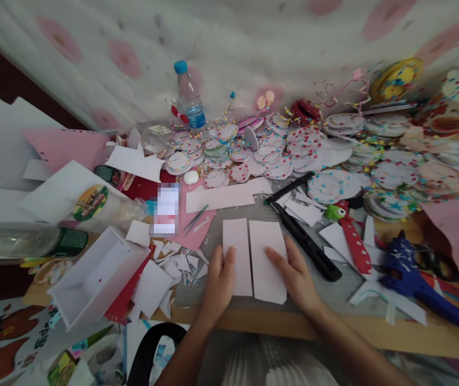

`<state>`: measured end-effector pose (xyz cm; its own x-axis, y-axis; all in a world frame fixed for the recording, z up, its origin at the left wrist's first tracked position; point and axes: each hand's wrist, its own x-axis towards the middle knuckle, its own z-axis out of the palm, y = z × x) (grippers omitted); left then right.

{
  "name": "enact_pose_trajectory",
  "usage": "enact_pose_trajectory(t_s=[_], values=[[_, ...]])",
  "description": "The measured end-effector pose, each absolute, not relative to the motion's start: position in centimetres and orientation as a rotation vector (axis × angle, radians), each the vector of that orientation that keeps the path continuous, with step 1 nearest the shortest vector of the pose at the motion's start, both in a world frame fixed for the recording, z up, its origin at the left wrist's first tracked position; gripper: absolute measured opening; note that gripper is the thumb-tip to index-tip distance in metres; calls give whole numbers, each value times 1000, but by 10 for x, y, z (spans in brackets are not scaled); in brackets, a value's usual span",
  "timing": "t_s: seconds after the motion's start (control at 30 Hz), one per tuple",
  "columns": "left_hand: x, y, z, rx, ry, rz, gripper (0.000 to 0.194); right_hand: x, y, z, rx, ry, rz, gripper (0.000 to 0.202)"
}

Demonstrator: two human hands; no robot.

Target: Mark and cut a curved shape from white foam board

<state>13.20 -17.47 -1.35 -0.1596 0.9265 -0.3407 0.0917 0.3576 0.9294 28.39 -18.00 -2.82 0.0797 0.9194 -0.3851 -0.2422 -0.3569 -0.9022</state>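
Two hands hold two white cards, one each, side by side over a grey mat (pixel 191 297) near the table (pixel 354 328) edge. The left hand (pixel 220 274) grasps the left card (pixel 238 260), thumb flat on its face; the right hand (pixel 298 273) grasps the right card (pixel 267 252) the same way. One narrow gap runs between the two cards; whether they touch the mat I cannot tell. Just beyond them lies one white strip (pixel 223 197), and left of that are one pair of tweezers (pixel 195 219), one phone (pixel 165 210) with a blurred screen, and one white oval thing (pixel 191 177). To the right are two black tools: a long cutter (pixel 310 245) and a shorter green-tipped tool (pixel 289 187). Farther right lie one dotted red strip (pixel 356 244), one green figure (pixel 335 212) at its upper end, and one blue glue gun (pixel 426 292). Two bottles show: an upright bottle (pixel 191 102) at the back and a lying bottle (pixel 16 239) at the left. One open white box (pixel 96 279) sits tilted below the lying one. The decorated discs (pixel 272 154) along the back overlap too much to count, as do the scraps (pixel 177 264) left of the cards.
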Motion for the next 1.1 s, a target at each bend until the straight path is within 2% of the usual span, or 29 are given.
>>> enact_pose_trajectory(t_s=[0.3,1.1], values=[[131,-176,-15,1054,1586,885,24,283,-179,-28,-1338,-727,1468,34],[132,-174,-16,1009,1552,912,22,281,-178,-29,-1398,-785,1384,33]])
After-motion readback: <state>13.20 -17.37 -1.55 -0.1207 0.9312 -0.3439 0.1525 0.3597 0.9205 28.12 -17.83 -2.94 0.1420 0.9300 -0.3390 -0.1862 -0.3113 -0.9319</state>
